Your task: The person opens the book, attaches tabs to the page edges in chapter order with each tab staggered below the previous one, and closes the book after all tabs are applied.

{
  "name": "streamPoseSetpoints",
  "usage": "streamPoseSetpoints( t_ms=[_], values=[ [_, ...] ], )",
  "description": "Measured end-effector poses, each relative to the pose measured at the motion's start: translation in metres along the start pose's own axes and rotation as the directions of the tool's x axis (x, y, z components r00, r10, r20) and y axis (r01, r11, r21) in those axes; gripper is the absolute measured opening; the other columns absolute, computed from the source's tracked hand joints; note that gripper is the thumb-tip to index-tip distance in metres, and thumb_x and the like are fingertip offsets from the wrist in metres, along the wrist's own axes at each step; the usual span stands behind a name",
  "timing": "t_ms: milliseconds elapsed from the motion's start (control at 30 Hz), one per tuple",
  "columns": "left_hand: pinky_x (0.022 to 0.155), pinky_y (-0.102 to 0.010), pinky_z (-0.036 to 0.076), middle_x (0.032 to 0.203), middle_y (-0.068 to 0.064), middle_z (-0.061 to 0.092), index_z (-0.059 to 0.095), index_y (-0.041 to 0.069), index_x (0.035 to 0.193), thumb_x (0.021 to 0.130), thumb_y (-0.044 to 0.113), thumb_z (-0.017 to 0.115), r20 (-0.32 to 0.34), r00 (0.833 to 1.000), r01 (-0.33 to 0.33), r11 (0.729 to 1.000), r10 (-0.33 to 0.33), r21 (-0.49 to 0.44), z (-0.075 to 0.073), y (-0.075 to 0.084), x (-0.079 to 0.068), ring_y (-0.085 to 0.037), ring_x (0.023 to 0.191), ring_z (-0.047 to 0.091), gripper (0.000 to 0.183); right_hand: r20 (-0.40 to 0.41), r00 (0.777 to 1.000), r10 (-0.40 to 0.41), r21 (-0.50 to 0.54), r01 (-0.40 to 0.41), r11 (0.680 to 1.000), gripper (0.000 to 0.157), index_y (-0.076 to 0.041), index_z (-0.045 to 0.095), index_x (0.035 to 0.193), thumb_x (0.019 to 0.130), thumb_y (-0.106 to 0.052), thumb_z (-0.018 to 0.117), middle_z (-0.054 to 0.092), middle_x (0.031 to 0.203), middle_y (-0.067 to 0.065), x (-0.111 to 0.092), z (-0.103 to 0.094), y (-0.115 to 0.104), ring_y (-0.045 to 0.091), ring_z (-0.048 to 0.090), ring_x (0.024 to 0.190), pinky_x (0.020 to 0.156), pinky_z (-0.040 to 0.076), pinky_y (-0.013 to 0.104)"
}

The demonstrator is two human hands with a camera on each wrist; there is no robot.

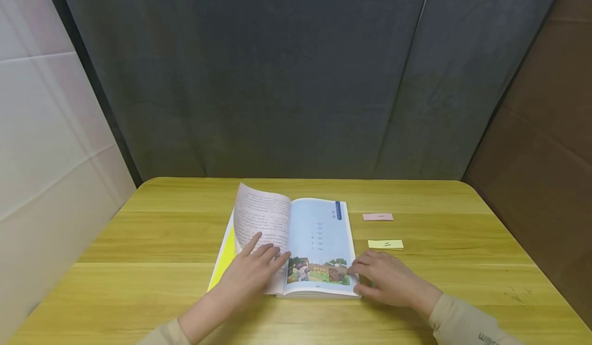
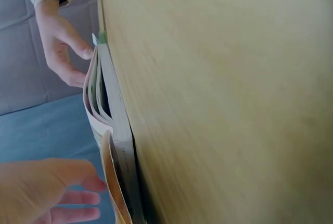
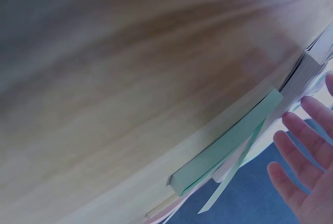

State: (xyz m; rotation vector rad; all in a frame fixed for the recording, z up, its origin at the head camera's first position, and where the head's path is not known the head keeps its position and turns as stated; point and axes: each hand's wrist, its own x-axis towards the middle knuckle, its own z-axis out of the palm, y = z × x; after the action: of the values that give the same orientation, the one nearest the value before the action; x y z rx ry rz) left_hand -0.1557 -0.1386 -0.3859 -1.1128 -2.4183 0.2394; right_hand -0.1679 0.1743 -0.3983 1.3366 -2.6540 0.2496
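An open book [image 1: 319, 242] lies on the table, its right page light blue with a coloured picture along the bottom. On the left, a page full of text [image 1: 263, 211] bows upward. My left hand [image 1: 252, 270] rests on the lower part of that text page, fingers spread. At the lower right edge of the book is my right hand [image 1: 386, 278], fingertips against the page edge. Its fingers [image 3: 302, 135] look fairly straight in the right wrist view. From the side, in the left wrist view, the right-hand pages [image 2: 96, 91] fan apart near the right thumb.
Right of the book lie a pink note pad [image 1: 377, 217] with one dark stroke and a yellow note pad [image 1: 385, 244] with two. A yellow and white cover [image 1: 225, 257] shows under the left pages. Dark cloth [image 1: 287, 77] hangs behind the wooden table [image 1: 152, 242].
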Motion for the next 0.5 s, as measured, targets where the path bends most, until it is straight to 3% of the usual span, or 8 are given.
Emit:
streamPoseSetpoints(
  t_ms=[100,233,333,500],
  values=[
    [0.076,-0.034,0.044,0.085,-0.001,0.058,0.059,0.011,0.108,0.066,0.013,0.064,0.038,0.999,0.030,0.997,-0.027,-0.076,0.001,0.003,0.003,-0.018,0.076,0.056,0.042,0.002,1.000,-0.007,-0.005,0.007,1.000,0.029,-0.013,0.063,0.103,0.081,-0.031,0.059,0.058,0.102,-0.001,0.000,-0.001,0.000,0.016,0.052,0.096,0.087,0.038,0.041],
    [0.047,-0.024,0.041,0.080,0.000,0.056,0.060,0.010,0.108,0.080,0.025,0.057,0.112,0.991,0.101,0.971,-0.078,-0.215,0.001,0.010,0.008,-0.014,0.065,0.052,0.032,0.004,1.000,-0.017,-0.010,0.017,1.000,0.029,-0.013,0.063,0.104,0.081,-0.030,0.059,0.058,0.102,-0.001,0.001,-0.001,0.000,0.016,0.052,0.096,0.085,0.040,0.040],
    [0.045,-0.024,0.040,0.082,0.002,0.055,0.060,0.011,0.110,0.082,0.042,0.053,0.159,0.982,0.141,0.952,-0.100,-0.272,0.001,0.014,0.012,-0.013,0.067,0.051,0.042,0.009,1.000,-0.020,-0.013,0.020,1.000,0.030,-0.012,0.063,0.104,0.081,-0.030,0.059,0.058,0.102,-0.002,0.001,-0.001,0.000,0.016,0.052,0.096,0.084,0.040,0.040],
    [0.043,-0.022,0.033,0.074,0.007,0.046,0.060,0.012,0.110,0.074,0.062,0.051,0.181,0.976,0.167,0.940,-0.117,-0.296,0.002,0.019,0.021,-0.009,0.062,0.042,0.062,-0.002,1.000,-0.031,-0.021,0.031,0.999,0.030,-0.013,0.063,0.103,0.080,-0.030,0.061,0.058,0.101,-0.002,0.001,0.000,0.001,0.016,0.052,0.096,0.083,0.041,0.040]
  ],
)
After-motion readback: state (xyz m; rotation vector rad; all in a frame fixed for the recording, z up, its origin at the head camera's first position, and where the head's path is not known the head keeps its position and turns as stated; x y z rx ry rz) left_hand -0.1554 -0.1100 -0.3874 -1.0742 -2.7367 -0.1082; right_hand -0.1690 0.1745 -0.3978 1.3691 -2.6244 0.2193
